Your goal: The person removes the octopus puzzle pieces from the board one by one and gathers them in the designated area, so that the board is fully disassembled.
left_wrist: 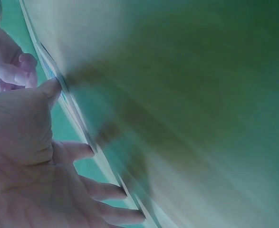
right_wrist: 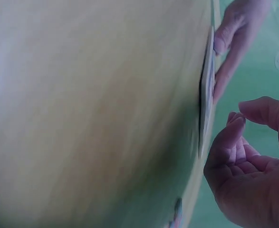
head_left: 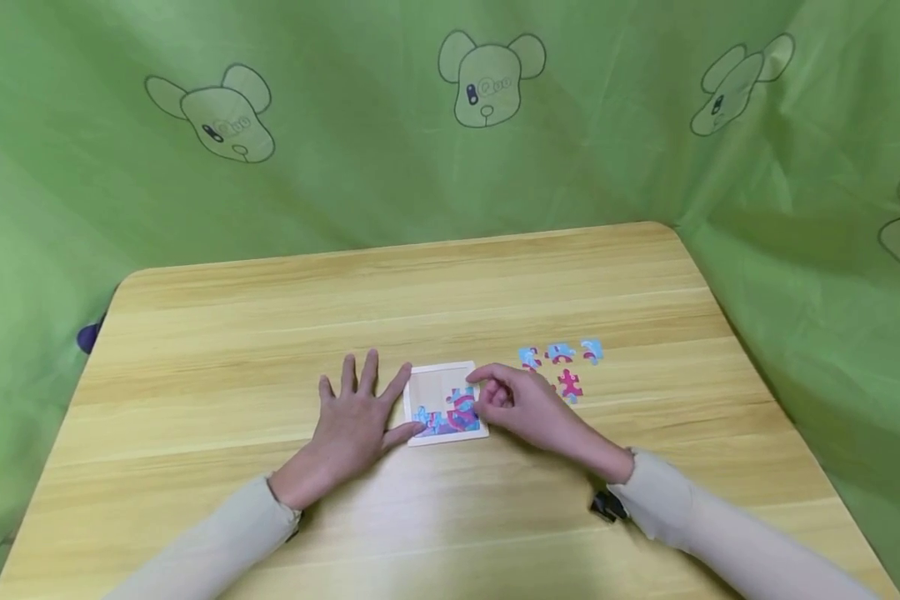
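A small white-framed puzzle tray lies on the table, with joined blue, pink and purple pieces along its bottom and right side. Bare board shows at its upper left. My left hand lies flat beside it, fingers spread, its thumb and index finger touching the tray's left side. At the right edge is my right hand, fingers loosely bent. In the right wrist view its thumb and a fingertip come close together, and no piece shows between them. The tray appears there edge-on.
Several loose puzzle pieces lie right of the tray, including a pink one; my right hand partly hides some. The wooden table has green curtains behind and at its sides. A dark object shows beyond the left edge.
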Action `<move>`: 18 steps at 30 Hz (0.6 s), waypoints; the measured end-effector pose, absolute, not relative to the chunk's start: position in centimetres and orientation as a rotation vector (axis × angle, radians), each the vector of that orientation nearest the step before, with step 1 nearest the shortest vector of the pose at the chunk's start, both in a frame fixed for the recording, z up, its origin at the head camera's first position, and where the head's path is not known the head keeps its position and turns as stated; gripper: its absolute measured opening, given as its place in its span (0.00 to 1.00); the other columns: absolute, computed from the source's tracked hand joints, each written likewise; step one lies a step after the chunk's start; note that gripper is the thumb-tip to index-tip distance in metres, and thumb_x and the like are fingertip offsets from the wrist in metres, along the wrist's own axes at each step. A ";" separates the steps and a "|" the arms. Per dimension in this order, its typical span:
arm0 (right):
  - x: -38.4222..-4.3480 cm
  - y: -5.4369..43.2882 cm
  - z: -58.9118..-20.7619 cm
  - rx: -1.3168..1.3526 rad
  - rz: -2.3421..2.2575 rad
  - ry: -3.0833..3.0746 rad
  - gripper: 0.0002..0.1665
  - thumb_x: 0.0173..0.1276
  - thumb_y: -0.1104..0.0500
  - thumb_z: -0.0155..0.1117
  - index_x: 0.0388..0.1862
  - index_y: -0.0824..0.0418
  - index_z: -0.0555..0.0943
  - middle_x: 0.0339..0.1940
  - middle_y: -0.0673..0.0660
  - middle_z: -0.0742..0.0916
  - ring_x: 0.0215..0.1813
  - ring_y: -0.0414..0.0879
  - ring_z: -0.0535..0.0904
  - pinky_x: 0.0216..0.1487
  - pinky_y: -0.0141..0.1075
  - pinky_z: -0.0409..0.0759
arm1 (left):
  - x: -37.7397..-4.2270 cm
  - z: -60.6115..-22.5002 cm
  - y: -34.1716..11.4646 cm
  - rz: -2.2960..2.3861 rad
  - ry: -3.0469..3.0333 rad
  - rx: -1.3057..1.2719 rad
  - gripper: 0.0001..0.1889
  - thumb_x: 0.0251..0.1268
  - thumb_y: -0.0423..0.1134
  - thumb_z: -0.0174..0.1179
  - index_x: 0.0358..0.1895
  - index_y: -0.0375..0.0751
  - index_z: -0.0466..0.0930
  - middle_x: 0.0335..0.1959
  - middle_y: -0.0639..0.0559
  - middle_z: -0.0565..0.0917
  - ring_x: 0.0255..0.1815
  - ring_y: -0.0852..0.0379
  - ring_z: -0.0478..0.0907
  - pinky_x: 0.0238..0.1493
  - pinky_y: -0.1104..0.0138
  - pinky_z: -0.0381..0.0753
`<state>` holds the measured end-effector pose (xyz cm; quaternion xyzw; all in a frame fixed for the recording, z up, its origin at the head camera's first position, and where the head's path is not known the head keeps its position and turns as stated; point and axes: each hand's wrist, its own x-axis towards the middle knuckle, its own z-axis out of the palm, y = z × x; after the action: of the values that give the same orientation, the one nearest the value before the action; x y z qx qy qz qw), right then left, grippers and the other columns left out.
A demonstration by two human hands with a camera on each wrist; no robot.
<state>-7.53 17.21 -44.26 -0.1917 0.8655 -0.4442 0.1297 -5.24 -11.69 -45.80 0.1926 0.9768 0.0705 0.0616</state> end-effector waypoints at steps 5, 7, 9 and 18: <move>-7.5 16.2 -44.7 -0.585 -1.237 2.502 0.21 0.71 0.64 0.76 0.62 0.66 0.85 0.35 0.46 0.86 0.35 0.43 0.80 0.37 0.32 0.80 | -5.2 -45.8 -11.7 0.216 2.950 0.580 0.47 0.76 0.76 0.54 0.89 0.55 0.59 0.85 0.24 0.57 0.82 0.17 0.53 0.67 0.19 0.61; -7.5 16.0 -44.8 -0.580 -1.221 2.492 0.24 0.71 0.64 0.77 0.63 0.66 0.85 0.35 0.47 0.85 0.34 0.43 0.80 0.37 0.33 0.80 | -5.3 -45.8 -11.7 0.216 2.950 0.578 0.47 0.76 0.76 0.54 0.89 0.55 0.59 0.85 0.24 0.57 0.82 0.17 0.53 0.67 0.20 0.61; -7.5 15.9 -44.8 -0.566 -1.201 2.484 0.25 0.71 0.62 0.79 0.64 0.66 0.84 0.35 0.47 0.85 0.34 0.43 0.79 0.37 0.33 0.79 | -5.3 -45.9 -11.7 0.215 2.952 0.579 0.47 0.76 0.76 0.54 0.89 0.55 0.60 0.85 0.24 0.57 0.82 0.17 0.53 0.67 0.20 0.61; -7.7 15.5 -44.6 -0.570 -1.133 2.492 0.27 0.69 0.58 0.83 0.63 0.64 0.83 0.32 0.48 0.83 0.32 0.44 0.77 0.37 0.35 0.77 | -5.3 -45.9 -11.7 0.213 2.949 0.590 0.47 0.76 0.75 0.54 0.89 0.54 0.59 0.85 0.24 0.56 0.82 0.17 0.53 0.67 0.19 0.61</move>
<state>-7.67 15.55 -44.59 -0.2010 0.8779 -0.3992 0.1719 -5.26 -11.73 -45.89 0.1952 0.9762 0.0706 0.0632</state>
